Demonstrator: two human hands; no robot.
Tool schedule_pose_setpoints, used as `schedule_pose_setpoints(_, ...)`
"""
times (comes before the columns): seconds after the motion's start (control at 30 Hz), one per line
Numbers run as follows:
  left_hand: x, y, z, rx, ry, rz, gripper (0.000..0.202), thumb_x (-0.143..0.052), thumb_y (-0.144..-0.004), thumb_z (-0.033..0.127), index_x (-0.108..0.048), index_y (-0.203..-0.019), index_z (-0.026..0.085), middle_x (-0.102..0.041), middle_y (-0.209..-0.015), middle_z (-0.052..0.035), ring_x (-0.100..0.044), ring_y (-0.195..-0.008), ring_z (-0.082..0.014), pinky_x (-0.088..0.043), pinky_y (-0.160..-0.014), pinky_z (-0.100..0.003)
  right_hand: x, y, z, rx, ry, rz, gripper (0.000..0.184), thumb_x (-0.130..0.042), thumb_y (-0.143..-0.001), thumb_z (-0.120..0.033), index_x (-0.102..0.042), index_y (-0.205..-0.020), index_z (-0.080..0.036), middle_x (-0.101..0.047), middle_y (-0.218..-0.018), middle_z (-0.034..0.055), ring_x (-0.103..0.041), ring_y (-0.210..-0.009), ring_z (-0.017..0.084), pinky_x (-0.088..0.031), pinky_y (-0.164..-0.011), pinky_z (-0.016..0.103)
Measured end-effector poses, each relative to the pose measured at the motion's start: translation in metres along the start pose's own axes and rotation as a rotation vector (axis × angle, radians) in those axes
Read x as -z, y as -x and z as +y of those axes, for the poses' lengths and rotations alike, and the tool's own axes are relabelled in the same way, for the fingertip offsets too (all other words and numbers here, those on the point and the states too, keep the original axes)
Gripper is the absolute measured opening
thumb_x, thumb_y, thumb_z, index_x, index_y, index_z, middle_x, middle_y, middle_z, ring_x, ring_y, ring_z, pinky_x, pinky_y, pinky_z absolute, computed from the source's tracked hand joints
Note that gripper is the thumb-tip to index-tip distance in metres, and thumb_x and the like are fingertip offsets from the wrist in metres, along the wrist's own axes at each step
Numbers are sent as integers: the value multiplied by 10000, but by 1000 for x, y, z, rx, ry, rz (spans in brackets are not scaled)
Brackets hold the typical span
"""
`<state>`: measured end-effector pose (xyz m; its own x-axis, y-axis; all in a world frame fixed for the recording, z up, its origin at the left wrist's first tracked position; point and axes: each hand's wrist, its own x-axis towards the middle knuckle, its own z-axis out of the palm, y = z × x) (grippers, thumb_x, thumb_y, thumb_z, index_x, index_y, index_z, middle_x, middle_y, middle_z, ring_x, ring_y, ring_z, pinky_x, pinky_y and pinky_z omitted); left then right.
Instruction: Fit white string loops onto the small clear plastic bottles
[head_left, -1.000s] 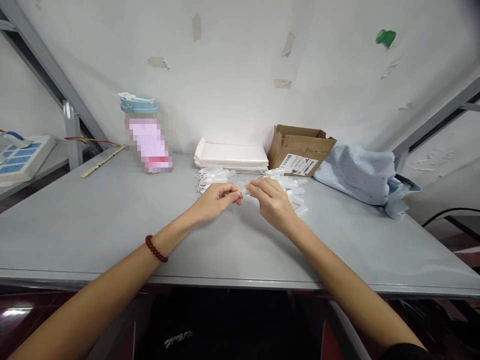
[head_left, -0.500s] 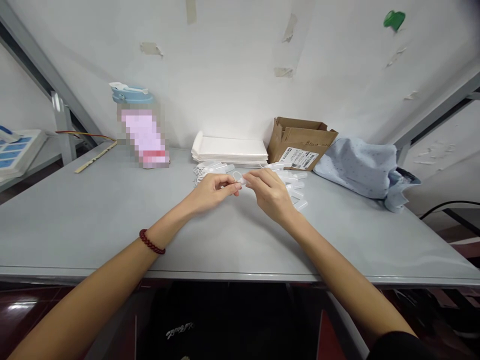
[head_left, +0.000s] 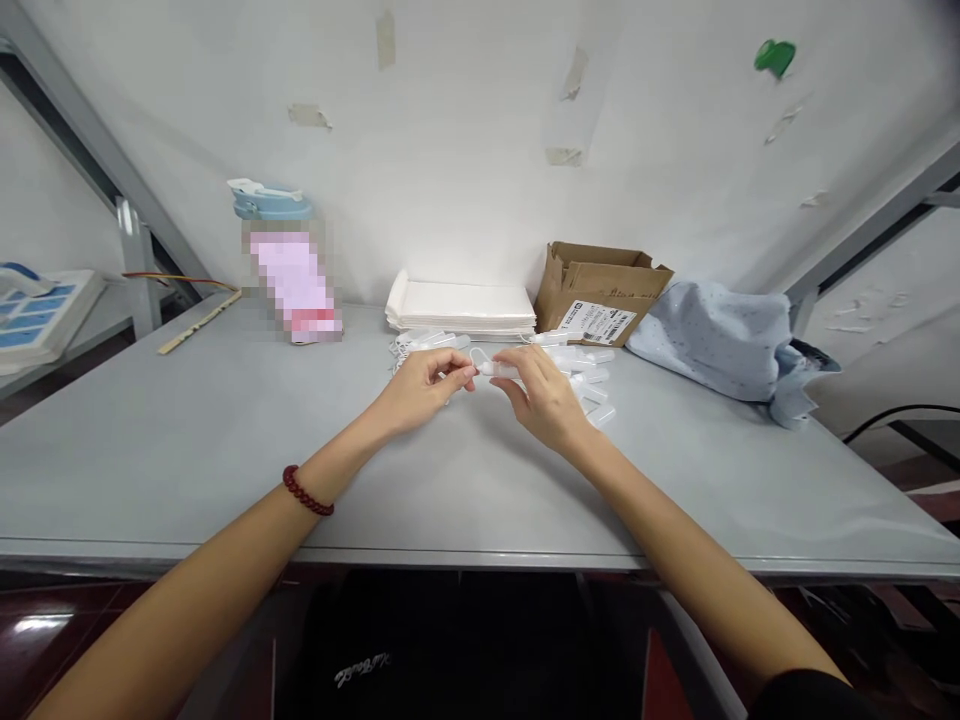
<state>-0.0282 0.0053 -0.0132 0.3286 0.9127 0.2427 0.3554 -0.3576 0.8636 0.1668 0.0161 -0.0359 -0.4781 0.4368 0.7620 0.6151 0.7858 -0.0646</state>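
A small translucent white tube (head_left: 498, 370) lies level between my hands above the table. My right hand (head_left: 551, 400) grips it from the right, its thumb below and its fingers over the top. A thin white cord loop (head_left: 478, 354) curls up from the tube's left end. Thumb and forefinger of my left hand (head_left: 424, 388) are pinched together at that cord; the exact spot they hold is partly hidden. Just behind my left hand lies a bunch of similar tubes (head_left: 435, 340) with cords. More clear tubes (head_left: 592, 376) are spread out beyond my right hand.
A stack of white padded envelopes (head_left: 465, 305) lies against the wall. An open cardboard box (head_left: 600, 295) and a light blue cloth (head_left: 709, 335) are to its right. At the left stand a blurred pink item (head_left: 292, 280) with a blue lid (head_left: 271, 205) and a thin stick (head_left: 199, 322).
My right thumb and fingers have moved apart along the tube, so more of it shows. The left hand keeps its pinch at the cord. The view has tilted slightly upward.
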Motion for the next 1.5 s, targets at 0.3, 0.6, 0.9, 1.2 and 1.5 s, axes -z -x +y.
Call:
schedule_pose_setpoints(0.3, 4, -2, -4, -64, -99, 149, 190, -588, -795, 342, -676, -829, 177, -687, -802, -31, -578, -686, -151, -435, -614, -262, 6, 0, 5, -216, -215, -24, 205, -458, -917, -247, -593, -1063, -193, -652, -848, 65, -599, -698, 165, -491, -648, 304)
schedule_pose_setpoints(0.6, 3, 0, -15, -472, -435, 294, 121, -531, -869, 224, -641, -835, 188, -660, -742, -42, -544, -728, -175, -441, -679, -309, 13, -3, 5, -268, -264, -53, 167, -506, -877, -196, -640, -976, -182, -646, -768, 44, -578, -641, 148, -462, -580, 270)
schedule_pose_setpoints(0.9, -2, 1, -21, -511, -488, 229, 174, -454, -899, 152, -584, -786, 179, -636, -740, -46, -519, -757, -187, -431, -667, -316, 5, -1, 3, -251, -310, -33, 194, -483, -871, -155, -650, -966, -181, -648, -797, 59, -593, -660, 149, -485, -603, 280)
schedule_pose_setpoints(1.2, -6, 3, -21, -497, -506, 203, 176, -411, -890, 129, -544, -789, 182, -604, -742, -56, -508, -753, -196, -434, -668, -328, 2, 3, 2, -250, -307, -2, 179, -501, -854, -134, -657, -934, -174, -654, -763, 54, -582, -634, 148, -479, -577, 271)
schedule_pose_setpoints(1.5, -2, -1, -14, -354, -464, 210, 101, -439, -888, 205, -532, -852, 187, -604, -858, -62, -530, -853, -201, -444, -739, -343, 6, -2, 4, -284, -325, 7, 189, -535, -849, -168, -669, -979, -198, -688, -837, 54, -617, -668, 152, -498, -618, 284)
